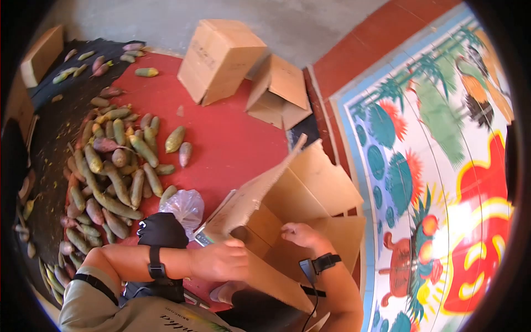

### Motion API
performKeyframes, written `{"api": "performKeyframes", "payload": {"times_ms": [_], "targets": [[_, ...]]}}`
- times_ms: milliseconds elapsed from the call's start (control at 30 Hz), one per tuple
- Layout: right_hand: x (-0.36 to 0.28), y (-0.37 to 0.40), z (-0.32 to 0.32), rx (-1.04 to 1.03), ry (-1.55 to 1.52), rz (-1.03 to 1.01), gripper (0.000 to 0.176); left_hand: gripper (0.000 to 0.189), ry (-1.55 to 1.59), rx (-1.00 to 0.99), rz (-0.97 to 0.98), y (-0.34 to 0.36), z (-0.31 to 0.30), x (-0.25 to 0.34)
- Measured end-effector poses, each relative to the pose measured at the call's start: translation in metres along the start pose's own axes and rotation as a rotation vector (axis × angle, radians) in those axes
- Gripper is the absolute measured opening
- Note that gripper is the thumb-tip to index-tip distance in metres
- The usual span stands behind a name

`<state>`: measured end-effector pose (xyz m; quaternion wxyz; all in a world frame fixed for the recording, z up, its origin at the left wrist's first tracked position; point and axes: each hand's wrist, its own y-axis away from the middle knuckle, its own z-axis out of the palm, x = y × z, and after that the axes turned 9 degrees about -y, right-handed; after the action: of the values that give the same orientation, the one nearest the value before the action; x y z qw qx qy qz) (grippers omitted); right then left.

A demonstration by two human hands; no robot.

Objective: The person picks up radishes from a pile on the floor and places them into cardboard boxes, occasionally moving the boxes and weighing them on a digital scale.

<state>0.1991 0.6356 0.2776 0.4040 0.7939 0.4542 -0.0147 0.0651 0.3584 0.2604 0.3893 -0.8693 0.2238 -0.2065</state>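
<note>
My left hand [221,261] is closed at the near left flap of an open cardboard box [318,180], its fingers curled at the cardboard edge. Over the inside of this box is my right hand [301,235], with its fingers bent together; whatever they may hold is hidden. The box stands tilted in front of me, its flaps spread, and the part of its inside that shows is bare brown cardboard. Beside the left flap a small device with a display [203,237] shows partly. A clear plastic bag [186,209] lies just left of it.
A large pile of long green and reddish root vegetables [113,174] covers the floor to my left, on red [221,141] and black sheeting. A closed carton [221,58] and an open carton [279,91] stand by the far wall. A painted tile wall [442,182] borders the right.
</note>
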Motion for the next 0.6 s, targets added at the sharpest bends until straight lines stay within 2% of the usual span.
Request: {"api": "performKeyframes", "payload": {"times_ms": [33,100,167,200,267,300,400,433,500,533,567,600], "targets": [[-0.011,0.017,-0.008,0.042,0.005,0.0,0.036,0.012,0.025,-0.002,0.034,-0.001,-0.001,0.0],[-0.04,0.056,-0.023,0.1,-0.079,0.0,0.035,0.021,-0.039,0.046,-0.07,-0.006,-0.005,-0.001],[-0.055,0.098,-0.025,0.225,-0.215,-0.11,0.034,0.03,-0.056,0.08,-0.217,-0.01,-0.008,-0.001],[-0.058,0.119,-0.023,0.268,-0.251,-0.062,0.034,0.036,-0.116,0.089,-0.272,-0.01,-0.01,0.0],[-0.063,0.156,-0.014,0.506,-0.332,-0.173,0.028,0.038,-0.142,0.127,-0.361,-0.012,-0.01,-0.001],[-0.067,0.175,-0.004,0.543,-0.355,-0.132,0.028,0.04,-0.184,0.132,-0.411,-0.014,-0.013,0.0],[-0.074,0.216,0.032,1.128,-0.295,-0.177,0.017,0.044,-0.238,0.133,-0.441,-0.015,-0.011,0.002],[-0.071,0.225,0.048,1.161,-0.3,-0.137,0.017,0.048,-0.261,0.133,-0.45,-0.016,-0.01,0.004],[-0.06,0.24,0.083,1.504,-0.286,-0.103,0.013,0.05,-0.241,0.155,-0.458,-0.011,-0.006,0.002],[-0.054,0.242,0.103,1.604,-0.404,-0.079,0.009,0.049,-0.212,0.175,-0.481,-0.009,-0.004,0.0],[-0.052,0.244,0.122,1.654,-0.528,-0.03,0.008,0.049,-0.185,0.195,-0.508,-0.008,-0.002,-0.001],[-0.045,0.245,0.14,1.691,-0.494,0.029,0.008,0.049,-0.182,0.217,-0.487,-0.007,-0.001,-0.002]]}}
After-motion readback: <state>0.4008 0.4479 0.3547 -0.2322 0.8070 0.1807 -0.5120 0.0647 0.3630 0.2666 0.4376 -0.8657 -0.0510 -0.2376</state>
